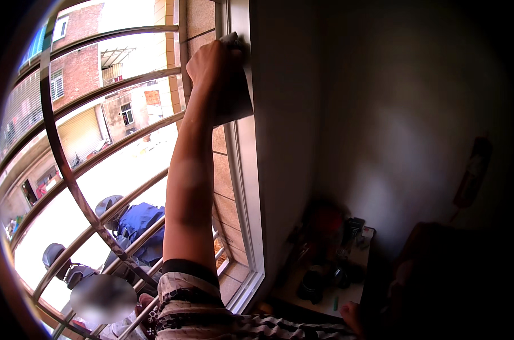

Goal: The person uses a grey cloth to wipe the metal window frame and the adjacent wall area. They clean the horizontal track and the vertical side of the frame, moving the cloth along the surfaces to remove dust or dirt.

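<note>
Nearest the lens, a striped, patterned sleeve (pixel 189 300) crosses the lower edge, and from it the person's left arm reaches straight up beside the window opening. At its end the left hand (pixel 211 65) is closed around a grey cloth (pixel 234 96), pressing it flat against the upper stretch of the pale window frame (pixel 245 187); the cloth hangs down from the palm along the frame's outer edge. Judging by that position, the wiping is at the top of the upright; the lower length down to the sill corner shows no sign either way in this light. Only a sliver of what is probably the right hand (pixel 352 317) shows at the bottom edge, too dim to tell its grip. Curved metal security bars (pixel 92 164) close off the opening just beyond the arm. Outside, below, someone in a blue jacket (pixel 138 224) stands by a scooter (pixel 70 266). Indoors, a cluttered small table (pixel 347 294) sits in shadow against the wall.
</note>
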Tool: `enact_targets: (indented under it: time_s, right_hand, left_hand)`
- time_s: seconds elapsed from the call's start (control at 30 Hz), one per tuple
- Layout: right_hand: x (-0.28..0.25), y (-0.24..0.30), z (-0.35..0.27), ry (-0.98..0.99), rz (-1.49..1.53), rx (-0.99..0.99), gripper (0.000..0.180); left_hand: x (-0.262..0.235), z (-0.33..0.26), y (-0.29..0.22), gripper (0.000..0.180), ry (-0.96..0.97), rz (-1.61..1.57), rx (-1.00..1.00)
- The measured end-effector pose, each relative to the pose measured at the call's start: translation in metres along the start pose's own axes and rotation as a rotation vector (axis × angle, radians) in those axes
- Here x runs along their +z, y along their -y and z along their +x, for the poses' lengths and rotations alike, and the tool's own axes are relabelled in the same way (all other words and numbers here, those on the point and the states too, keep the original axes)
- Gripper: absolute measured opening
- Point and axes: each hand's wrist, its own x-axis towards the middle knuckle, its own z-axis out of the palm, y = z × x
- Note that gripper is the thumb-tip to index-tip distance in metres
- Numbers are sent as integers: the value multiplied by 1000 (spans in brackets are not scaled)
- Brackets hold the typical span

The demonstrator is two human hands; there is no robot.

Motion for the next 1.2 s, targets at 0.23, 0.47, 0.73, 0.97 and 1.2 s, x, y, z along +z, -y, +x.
enact_targets:
  time_s: [0.23, 0.47, 0.73, 0.97, 1.2]
  right_hand:
    - [3, 4, 6, 13, 101, 7, 25]
    - [30, 3, 6, 55, 97, -1, 21]
    - [38, -22, 5, 56, 65, -42, 20]
    - [50, -34, 3, -111, 124, 4, 15]
    - [45, -25, -11, -48, 157, 10, 15]
  left_hand:
    - [-11, -14, 48, 40, 11, -173, -23]
    - [10, 3, 24, 45, -170, -77, -82]
    - [-7, 57, 1, 40, -203, -30, -24]
    - [-4, 98, -8, 42, -377, -110, -32]
    - [14, 117, 3, 27, -534, -216, -35]
